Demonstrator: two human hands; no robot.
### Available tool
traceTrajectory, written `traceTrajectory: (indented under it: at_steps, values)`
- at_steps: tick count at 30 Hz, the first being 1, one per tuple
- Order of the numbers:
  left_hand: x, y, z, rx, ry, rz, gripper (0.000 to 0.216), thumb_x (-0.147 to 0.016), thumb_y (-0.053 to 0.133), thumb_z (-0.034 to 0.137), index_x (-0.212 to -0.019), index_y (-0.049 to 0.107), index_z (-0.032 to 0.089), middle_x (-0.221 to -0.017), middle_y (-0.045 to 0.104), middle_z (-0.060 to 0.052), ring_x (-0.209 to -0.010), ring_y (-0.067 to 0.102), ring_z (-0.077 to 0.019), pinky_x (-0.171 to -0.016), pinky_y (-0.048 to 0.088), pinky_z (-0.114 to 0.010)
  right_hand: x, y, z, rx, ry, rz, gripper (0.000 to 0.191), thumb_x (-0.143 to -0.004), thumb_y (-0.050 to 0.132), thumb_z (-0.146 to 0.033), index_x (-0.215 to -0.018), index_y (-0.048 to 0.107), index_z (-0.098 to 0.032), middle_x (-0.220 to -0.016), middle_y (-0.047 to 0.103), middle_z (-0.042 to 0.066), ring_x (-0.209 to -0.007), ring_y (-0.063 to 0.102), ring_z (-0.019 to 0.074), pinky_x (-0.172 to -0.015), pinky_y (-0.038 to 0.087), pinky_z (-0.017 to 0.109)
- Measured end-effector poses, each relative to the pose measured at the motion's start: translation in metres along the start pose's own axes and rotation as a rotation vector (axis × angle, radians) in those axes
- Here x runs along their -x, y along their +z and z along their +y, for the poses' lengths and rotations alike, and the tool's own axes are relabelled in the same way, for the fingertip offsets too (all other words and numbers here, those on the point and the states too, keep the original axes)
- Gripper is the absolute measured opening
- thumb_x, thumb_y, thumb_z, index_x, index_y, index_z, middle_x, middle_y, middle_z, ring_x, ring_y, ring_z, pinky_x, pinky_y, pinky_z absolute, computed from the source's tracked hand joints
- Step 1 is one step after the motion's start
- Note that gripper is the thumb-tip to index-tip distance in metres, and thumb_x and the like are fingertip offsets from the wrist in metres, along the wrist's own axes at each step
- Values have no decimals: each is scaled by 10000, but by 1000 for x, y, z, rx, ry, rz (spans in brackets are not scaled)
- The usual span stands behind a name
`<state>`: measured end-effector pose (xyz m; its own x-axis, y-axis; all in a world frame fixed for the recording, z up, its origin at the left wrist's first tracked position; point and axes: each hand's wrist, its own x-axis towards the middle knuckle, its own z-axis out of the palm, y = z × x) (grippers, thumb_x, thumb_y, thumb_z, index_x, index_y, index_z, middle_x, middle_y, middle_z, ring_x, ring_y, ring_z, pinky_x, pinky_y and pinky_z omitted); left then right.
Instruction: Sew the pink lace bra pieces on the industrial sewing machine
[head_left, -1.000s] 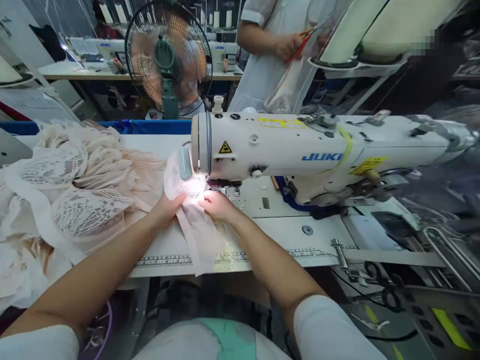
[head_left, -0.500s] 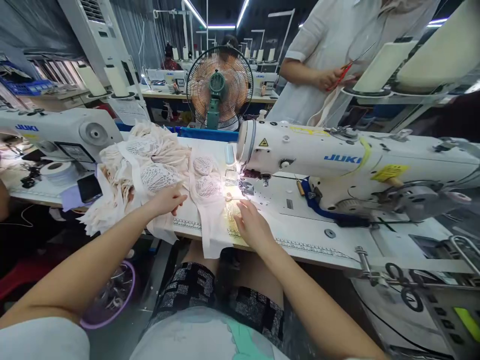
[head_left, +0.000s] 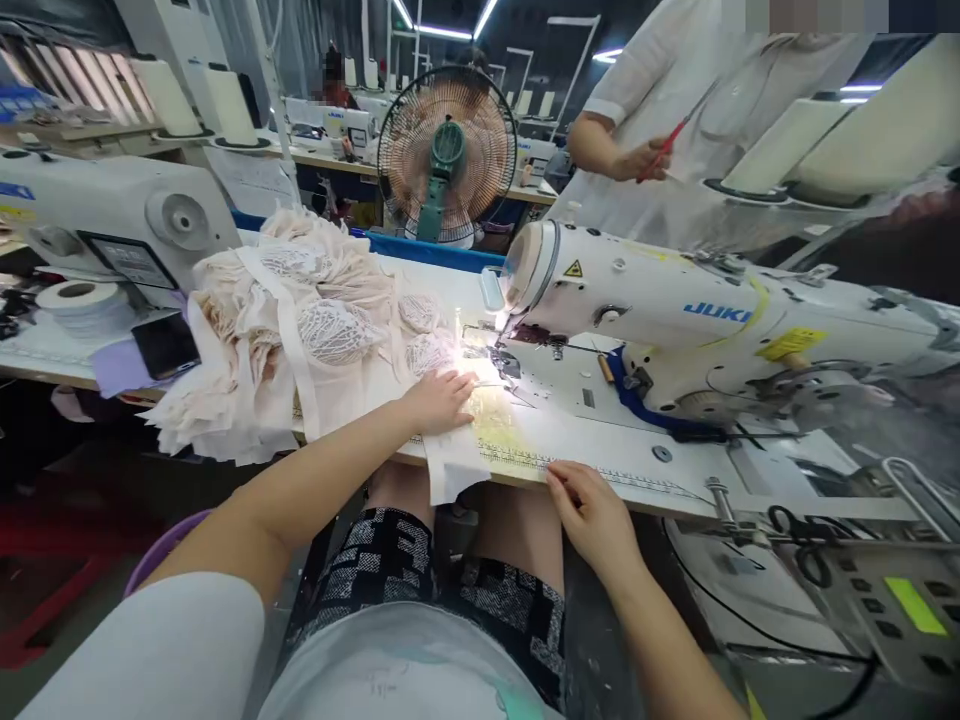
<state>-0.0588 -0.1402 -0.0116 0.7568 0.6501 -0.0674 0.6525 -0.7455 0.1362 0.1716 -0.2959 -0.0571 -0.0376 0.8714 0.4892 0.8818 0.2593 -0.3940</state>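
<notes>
My left hand (head_left: 442,402) lies flat on a pale bra piece (head_left: 457,465) with lace cups, just left of the lit needle area. Its fingers are stretched out, and a fabric band hangs past the table edge below it. My right hand (head_left: 592,505) is at the table's front edge, fingers curled and thumb close to the index finger. Whatever it may pinch is too small to make out. The sewing machine (head_left: 637,300) stands ahead, its lamp lighting the needle plate. A heap of similar bra pieces (head_left: 277,330) is piled on the left.
A measuring scale (head_left: 525,458) runs along the table's front edge. A phone (head_left: 165,347) and a tape roll (head_left: 82,300) lie left. A fan (head_left: 448,150) stands behind. Across the machine, a person holds red scissors (head_left: 664,152). Black-handled scissors (head_left: 802,540) hang at right.
My left hand has moved right, from beside the heap onto the bra piece near the needle. My right hand has drawn back from the needle area to the table's front edge.
</notes>
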Motion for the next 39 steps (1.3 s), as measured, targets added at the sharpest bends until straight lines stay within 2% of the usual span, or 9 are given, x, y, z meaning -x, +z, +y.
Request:
traceTrajectory:
  at_steps: [5,9,15,23,26,29,32,34,39]
  values:
    - [3,11,-16,-8,12,-30,627,-923,244,512,-1441,234,159,-1488,129,-59,-1379,95,-272,-1094,30,-511,-11,-1,8,86,80,29,315,-894,402,-355,-940,640,-154,-965,634,80,-919,577,163,-816,484,283]
    - [-5,11,-24,-72,-14,11,699,-893,265,532,-1450,200,114,-1482,167,-75,-1367,136,-291,-1091,77,-501,-26,-1,35,243,227,105,427,-887,347,-360,-1074,612,-83,-1154,562,149,-1093,482,248,-964,379,407]
    - [-13,15,-31,-84,-58,105,729,-853,293,570,-1404,327,94,-1465,233,-84,-1341,200,-298,-1088,154,-461,-43,-16,57,355,234,-57,460,-892,339,-374,-1171,581,-100,-1293,483,109,-1204,405,224,-1039,302,351]
    - [-13,20,-38,-15,-3,189,658,-844,344,583,-1332,448,155,-1431,314,-78,-1322,246,-313,-1075,194,-470,-141,-5,103,493,476,-169,443,-881,372,-251,-1229,521,-21,-1337,418,193,-1230,398,270,-1017,297,379]
    - [-10,18,-36,-17,-19,175,635,-858,351,571,-1333,451,162,-1434,308,-81,-1324,243,-311,-1078,195,-462,-152,-8,90,511,575,-242,380,-862,393,-252,-1120,599,-64,-1274,470,214,-1096,516,272,-912,369,379]
    - [-6,14,-29,8,-41,108,609,-866,388,546,-1343,436,171,-1457,259,-77,-1337,218,-301,-1094,173,-441,-132,-41,82,530,683,-318,267,-821,456,-305,-879,660,-144,-1057,583,217,-971,576,254,-818,373,381]
    - [-6,12,-27,87,-39,44,605,-866,416,537,-1352,416,176,-1472,220,-74,-1349,183,-306,-1100,148,-457,-110,-80,116,594,936,-380,260,-725,545,-339,-512,520,-191,-727,579,233,-765,606,311,-635,331,446]
    - [-8,13,-28,132,-40,38,612,-868,420,537,-1361,398,175,-1478,201,-76,-1355,156,-311,-1101,132,-469,-103,-90,151,649,1088,-302,258,-654,576,-294,-469,413,-217,-688,547,270,-800,596,370,-585,294,460]
    - [-6,18,-31,156,-27,35,624,-874,423,526,-1385,365,172,-1482,176,-88,-1361,141,-308,-1104,121,-475,-94,-65,194,602,1147,-197,257,-578,604,-384,-482,419,-233,-811,556,304,-929,562,385,-590,271,464]
